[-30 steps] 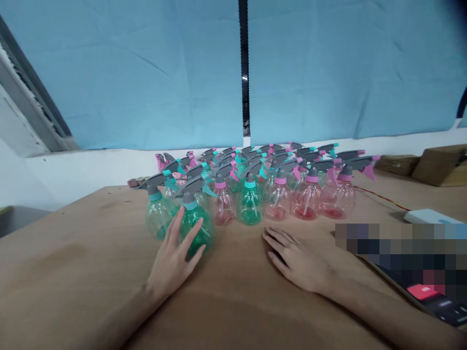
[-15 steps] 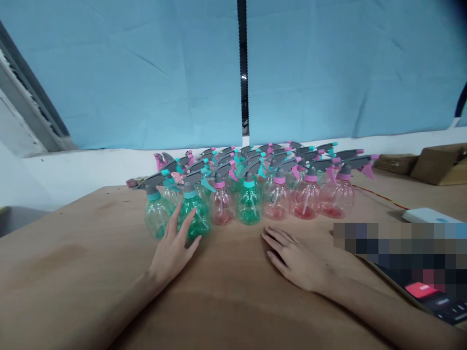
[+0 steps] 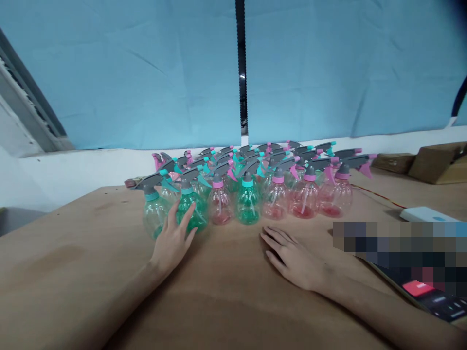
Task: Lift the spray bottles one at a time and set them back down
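Note:
Several round spray bottles with grey trigger heads stand upright in close rows on the wooden table. My left hand has its fingers spread against the front of a green spray bottle; they are not wrapped round it. Just left of that one is a paler green spray bottle, partly behind my fingers. My right hand lies flat on the table, fingers extended and holding nothing. Nearest to it are a pink spray bottle, a red-tinted spray bottle and another green spray bottle.
A phone, partly pixelated, lies at the right edge of the table. Behind it are a white box-shaped device with a thin cable and a cardboard box. A blue curtain hangs at the back.
The green spray bottle under my left hand has shifted slightly back, toward the row, with my fingers following it. My right hand stays in place.

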The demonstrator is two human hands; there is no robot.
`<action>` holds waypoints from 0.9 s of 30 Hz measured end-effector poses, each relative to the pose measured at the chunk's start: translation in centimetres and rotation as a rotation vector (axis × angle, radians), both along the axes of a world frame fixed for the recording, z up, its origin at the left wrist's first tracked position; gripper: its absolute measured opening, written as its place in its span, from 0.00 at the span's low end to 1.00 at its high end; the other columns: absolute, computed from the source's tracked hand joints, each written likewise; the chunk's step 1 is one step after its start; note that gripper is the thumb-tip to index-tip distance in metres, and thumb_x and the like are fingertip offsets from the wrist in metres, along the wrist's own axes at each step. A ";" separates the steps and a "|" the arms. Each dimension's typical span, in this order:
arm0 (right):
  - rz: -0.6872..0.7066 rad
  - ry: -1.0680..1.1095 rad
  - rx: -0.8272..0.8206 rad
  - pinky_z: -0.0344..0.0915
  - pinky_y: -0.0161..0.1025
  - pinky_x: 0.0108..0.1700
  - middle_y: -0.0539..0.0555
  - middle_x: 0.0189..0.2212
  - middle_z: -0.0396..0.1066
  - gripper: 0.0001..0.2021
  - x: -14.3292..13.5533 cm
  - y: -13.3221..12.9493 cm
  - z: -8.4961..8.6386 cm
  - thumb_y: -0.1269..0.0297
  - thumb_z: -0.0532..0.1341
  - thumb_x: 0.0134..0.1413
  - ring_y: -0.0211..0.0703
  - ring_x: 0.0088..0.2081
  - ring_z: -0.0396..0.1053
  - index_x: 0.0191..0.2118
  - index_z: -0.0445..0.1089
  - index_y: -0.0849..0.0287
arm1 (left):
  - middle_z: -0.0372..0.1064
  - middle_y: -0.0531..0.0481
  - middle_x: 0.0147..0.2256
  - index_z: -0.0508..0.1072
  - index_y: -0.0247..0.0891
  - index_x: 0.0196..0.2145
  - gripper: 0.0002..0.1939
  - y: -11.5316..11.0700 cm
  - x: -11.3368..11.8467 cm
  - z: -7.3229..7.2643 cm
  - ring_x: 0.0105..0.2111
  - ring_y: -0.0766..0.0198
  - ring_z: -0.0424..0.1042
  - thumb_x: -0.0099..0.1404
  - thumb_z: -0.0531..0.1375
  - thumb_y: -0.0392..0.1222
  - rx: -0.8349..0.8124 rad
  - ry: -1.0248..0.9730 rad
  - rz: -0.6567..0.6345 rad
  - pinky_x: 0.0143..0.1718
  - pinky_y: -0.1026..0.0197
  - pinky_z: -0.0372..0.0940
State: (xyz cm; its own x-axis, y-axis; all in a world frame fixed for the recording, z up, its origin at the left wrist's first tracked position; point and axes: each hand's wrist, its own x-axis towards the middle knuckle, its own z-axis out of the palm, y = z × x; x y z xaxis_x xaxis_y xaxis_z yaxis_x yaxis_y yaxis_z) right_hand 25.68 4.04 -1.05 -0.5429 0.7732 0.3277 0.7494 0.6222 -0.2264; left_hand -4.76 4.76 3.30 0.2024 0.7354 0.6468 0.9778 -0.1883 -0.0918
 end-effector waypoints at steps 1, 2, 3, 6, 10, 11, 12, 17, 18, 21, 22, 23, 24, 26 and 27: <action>0.000 -0.001 -0.001 0.52 0.53 0.59 0.63 0.58 0.58 0.22 0.0 0.0 0.0 0.63 0.47 0.60 0.52 0.60 0.52 0.56 0.61 0.65 | 0.42 0.37 0.61 0.49 0.47 0.60 0.27 0.1 0.1 0.0 0.55 0.42 0.57 0.65 0.52 0.39 -0.004 0.000 0.003 0.45 0.43 0.66; -0.001 -0.004 -0.001 0.52 0.53 0.59 0.63 0.58 0.58 0.22 0.0 0.0 0.0 0.63 0.47 0.60 0.52 0.60 0.52 0.56 0.61 0.65 | 0.42 0.37 0.61 0.50 0.46 0.60 0.27 0.1 0.1 0.1 0.55 0.41 0.57 0.65 0.52 0.39 -0.009 -0.003 0.001 0.45 0.42 0.66; -0.001 -0.009 0.001 0.52 0.53 0.59 0.63 0.58 0.58 0.22 0.0 0.0 0.0 0.63 0.47 0.60 0.52 0.60 0.52 0.56 0.61 0.65 | 0.41 0.37 0.61 0.50 0.46 0.60 0.26 0.2 0.2 0.1 0.55 0.41 0.57 0.64 0.51 0.39 -0.014 -0.010 -0.001 0.45 0.42 0.66; -0.005 -0.030 0.009 0.52 0.51 0.59 0.63 0.58 0.58 0.22 0.0 0.0 0.2 0.63 0.47 0.60 0.51 0.59 0.53 0.57 0.61 0.66 | 0.41 0.36 0.62 0.52 0.44 0.59 0.25 0.3 0.2 0.2 0.56 0.40 0.57 0.64 0.51 0.39 -0.033 -0.030 0.011 0.43 0.42 0.67; -0.003 -0.067 -0.010 0.52 0.51 0.59 0.64 0.58 0.57 0.23 0.0 -0.1 0.5 0.64 0.47 0.60 0.52 0.60 0.53 0.57 0.61 0.70 | 0.38 0.36 0.62 0.49 0.45 0.60 0.28 0.7 0.1 0.3 0.56 0.41 0.56 0.64 0.51 0.37 -0.055 -0.021 0.030 0.42 0.44 0.68; -0.005 -0.068 -0.016 0.52 0.51 0.59 0.65 0.58 0.57 0.23 -0.1 -0.1 0.6 0.64 0.47 0.60 0.52 0.60 0.53 0.57 0.61 0.70 | 0.37 0.37 0.63 0.47 0.46 0.61 0.29 0.7 0.1 0.2 0.57 0.40 0.56 0.64 0.51 0.37 -0.056 -0.022 0.023 0.42 0.44 0.68; -0.007 -0.067 -0.019 0.52 0.51 0.59 0.65 0.58 0.57 0.23 -0.1 -0.1 0.7 0.64 0.47 0.60 0.52 0.60 0.52 0.57 0.61 0.69 | 0.35 0.37 0.63 0.46 0.47 0.61 0.31 0.6 0.2 0.1 0.57 0.40 0.55 0.63 0.52 0.37 -0.052 -0.026 0.015 0.42 0.44 0.68; -0.006 -0.074 -0.024 0.51 0.50 0.60 0.64 0.59 0.56 0.23 -0.1 -0.1 0.7 0.64 0.47 0.60 0.52 0.60 0.51 0.57 0.60 0.69 | 0.26 0.37 0.64 0.44 0.43 0.62 0.33 -1.7 1.9 -0.5 0.61 0.37 0.43 0.62 0.54 0.39 -0.020 0.028 -0.104 0.51 0.38 0.58; -0.004 -0.067 -0.023 0.50 0.49 0.60 0.64 0.59 0.56 0.23 -0.1 -0.1 0.6 0.64 0.47 0.60 0.51 0.60 0.51 0.57 0.60 0.69 | 0.26 0.38 0.64 0.45 0.42 0.62 0.32 -2.3 2.6 -0.7 0.61 0.39 0.41 0.63 0.53 0.39 -0.058 0.053 -0.158 0.54 0.39 0.55; 0.013 -0.035 -0.026 0.50 0.49 0.60 0.62 0.59 0.56 0.23 -0.1 -0.1 0.6 0.65 0.48 0.59 0.50 0.60 0.51 0.58 0.59 0.69 | 0.30 0.39 0.65 0.47 0.39 0.61 0.29 -3.5 4.9 -1.0 0.62 0.49 0.43 0.65 0.50 0.40 -0.320 0.079 -0.312 0.57 0.46 0.53; 0.019 -0.026 -0.030 0.49 0.50 0.61 0.62 0.59 0.57 0.23 -0.1 0.0 0.6 0.65 0.48 0.59 0.50 0.60 0.51 0.58 0.59 0.68 | 0.32 0.40 0.65 0.46 0.39 0.62 0.29 -3.5 5.6 -1.1 0.62 0.51 0.43 0.65 0.49 0.43 -0.427 0.085 -0.349 0.57 0.48 0.53; 0.027 -0.017 -0.035 0.49 0.50 0.60 0.61 0.59 0.56 0.23 0.0 0.0 0.6 0.65 0.48 0.59 0.49 0.60 0.51 0.58 0.59 0.68 | 0.33 0.41 0.64 0.46 0.39 0.62 0.29 -3.4 6.3 -1.1 0.62 0.53 0.44 0.66 0.48 0.46 -0.525 0.099 -0.380 0.58 0.48 0.52; 0.035 -0.009 -0.041 0.49 0.51 0.60 0.61 0.59 0.56 0.23 0.0 0.0 0.7 0.65 0.47 0.59 0.49 0.61 0.51 0.58 0.58 0.67 | 0.35 0.41 0.64 0.45 0.38 0.62 0.30 -3.1 7.0 -1.0 0.62 0.53 0.43 0.66 0.47 0.49 -0.612 0.123 -0.406 0.59 0.48 0.50; 0.052 0.004 -0.051 0.49 0.51 0.61 0.61 0.59 0.56 0.23 0.0 0.0 0.7 0.65 0.47 0.60 0.49 0.61 0.50 0.59 0.58 0.67 | 0.36 0.42 0.64 0.45 0.36 0.63 0.33 -2.2 8.0 -0.7 0.63 0.54 0.41 0.66 0.44 0.55 -0.742 0.180 -0.454 0.60 0.47 0.45; 0.058 0.005 -0.055 0.48 0.51 0.61 0.61 0.59 0.56 0.23 0.0 0.0 0.8 0.65 0.47 0.60 0.49 0.61 0.50 0.59 0.57 0.68 | 0.36 0.43 0.64 0.44 0.34 0.63 0.34 -1.7 8.3 -0.5 0.63 0.55 0.40 0.66 0.43 0.57 -0.782 0.201 -0.473 0.61 0.47 0.42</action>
State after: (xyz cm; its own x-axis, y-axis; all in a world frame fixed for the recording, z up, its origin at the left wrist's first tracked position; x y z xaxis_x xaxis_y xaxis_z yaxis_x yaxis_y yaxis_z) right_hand 25.64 4.08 -0.28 -0.5860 0.7573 0.2884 0.7109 0.6512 -0.2656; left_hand 3.54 3.03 2.78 0.6464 0.7591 -0.0766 0.7630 -0.6426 0.0698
